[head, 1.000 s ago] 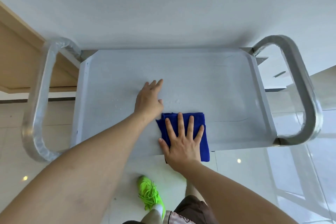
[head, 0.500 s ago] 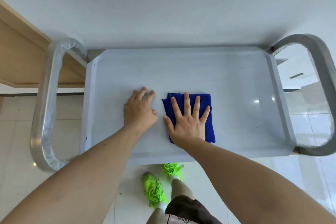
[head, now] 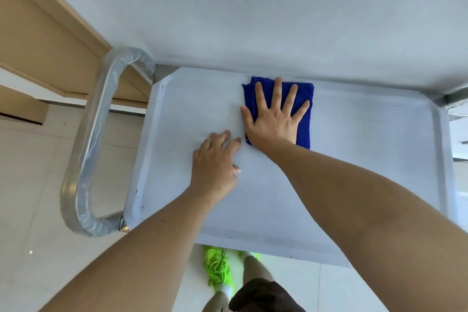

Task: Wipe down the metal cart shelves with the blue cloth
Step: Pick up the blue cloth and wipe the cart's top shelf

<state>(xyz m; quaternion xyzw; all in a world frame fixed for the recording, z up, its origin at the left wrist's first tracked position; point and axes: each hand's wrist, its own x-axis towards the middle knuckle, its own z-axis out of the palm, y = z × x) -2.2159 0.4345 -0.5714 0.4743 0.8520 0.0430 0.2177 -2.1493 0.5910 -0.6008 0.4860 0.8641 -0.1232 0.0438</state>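
Note:
The metal cart's top shelf is a pale grey tray with a raised rim, seen from above. A folded blue cloth lies on it near the far rim, against the white wall. My right hand presses flat on the cloth with fingers spread and straight. To its left and nearer me, my left hand rests on the bare shelf, fingers slightly bent, holding nothing. Lower shelves are hidden beneath the top one.
A shiny looped metal handle stands at the cart's left end. The white wall runs along the far side, with wooden furniture at the upper left. My green shoes stand on the tiled floor beneath the near rim.
My right hand has pushed the blue cloth away from me, from the shelf's middle up to the far rim. My left hand stayed on the shelf, now behind the cloth.

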